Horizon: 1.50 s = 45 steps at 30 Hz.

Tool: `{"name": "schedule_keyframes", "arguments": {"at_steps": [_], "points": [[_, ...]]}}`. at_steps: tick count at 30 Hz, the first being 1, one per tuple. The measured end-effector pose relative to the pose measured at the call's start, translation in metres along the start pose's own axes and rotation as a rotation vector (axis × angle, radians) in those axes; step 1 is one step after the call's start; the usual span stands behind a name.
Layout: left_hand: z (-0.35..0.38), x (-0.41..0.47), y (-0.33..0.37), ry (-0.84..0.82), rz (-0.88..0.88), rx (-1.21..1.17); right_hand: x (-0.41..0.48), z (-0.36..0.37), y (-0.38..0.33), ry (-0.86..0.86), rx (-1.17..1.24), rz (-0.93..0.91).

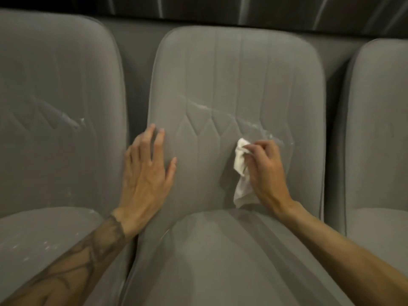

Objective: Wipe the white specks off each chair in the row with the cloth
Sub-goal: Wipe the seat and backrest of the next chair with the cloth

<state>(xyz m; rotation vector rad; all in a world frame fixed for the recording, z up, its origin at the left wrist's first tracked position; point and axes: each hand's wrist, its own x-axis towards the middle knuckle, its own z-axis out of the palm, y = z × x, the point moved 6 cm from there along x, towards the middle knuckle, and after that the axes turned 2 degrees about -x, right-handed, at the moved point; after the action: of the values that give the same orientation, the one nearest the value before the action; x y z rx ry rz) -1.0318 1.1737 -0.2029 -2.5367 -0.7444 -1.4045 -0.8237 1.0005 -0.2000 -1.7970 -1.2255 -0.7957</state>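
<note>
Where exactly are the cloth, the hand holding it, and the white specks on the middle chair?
cloth [240, 160]: head view, on its crumpled upper fold.
right hand [265, 168]: head view, back of the hand.
white specks [256, 127]: head view, on the streak across the middle chair's backrest.

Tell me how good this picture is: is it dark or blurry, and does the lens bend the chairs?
Head view: dim, even light, with a faint shadow beside the cloth in the right hand; soft throughout, so the white specks on the middle chair look smeared; the wide lens curves the left chair and right chair outward; pale streaks cross the dark strip on top.
</note>
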Motion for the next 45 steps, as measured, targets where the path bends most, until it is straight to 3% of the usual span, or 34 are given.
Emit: {"name": "schedule_keyframes", "arguments": {"at_steps": [11, 16, 19, 23, 26, 30, 33, 37, 40, 45], "points": [[0.010, 0.052, 0.008, 0.230, 0.033, 0.017, 0.173, -0.093, 0.040, 0.341, -0.418, -0.183], [0.013, 0.052, 0.008, 0.239, 0.034, 0.015, 0.107, -0.056, 0.053, 0.149, -0.626, -0.369], [0.013, 0.053, 0.008, 0.234, 0.040, 0.015, 0.113, -0.061, 0.053, 0.129, -0.652, -0.440], [0.014, 0.053, 0.008, 0.247, 0.055, 0.016, 0.203, -0.083, 0.049, 0.319, -0.600, -0.251], [0.013, 0.054, 0.008, 0.271, 0.053, 0.000, 0.213, -0.084, 0.046, 0.394, -0.511, -0.157], [0.013, 0.054, 0.008, 0.269, 0.049, -0.010, 0.148, -0.066, 0.048, 0.265, -0.569, -0.307], [0.014, 0.053, 0.009, 0.265, 0.047, -0.021, 0.157, -0.071, 0.050, 0.227, -0.617, -0.389], [0.013, 0.054, 0.010, 0.272, 0.051, -0.027, 0.219, -0.085, 0.047, 0.362, -0.526, -0.213], [0.014, 0.055, 0.010, 0.278, 0.060, -0.033, 0.197, -0.078, 0.049, 0.378, -0.532, -0.196], [0.016, 0.054, 0.007, 0.278, 0.050, -0.044, 0.089, -0.046, 0.055, 0.002, -0.607, -0.514]]}}
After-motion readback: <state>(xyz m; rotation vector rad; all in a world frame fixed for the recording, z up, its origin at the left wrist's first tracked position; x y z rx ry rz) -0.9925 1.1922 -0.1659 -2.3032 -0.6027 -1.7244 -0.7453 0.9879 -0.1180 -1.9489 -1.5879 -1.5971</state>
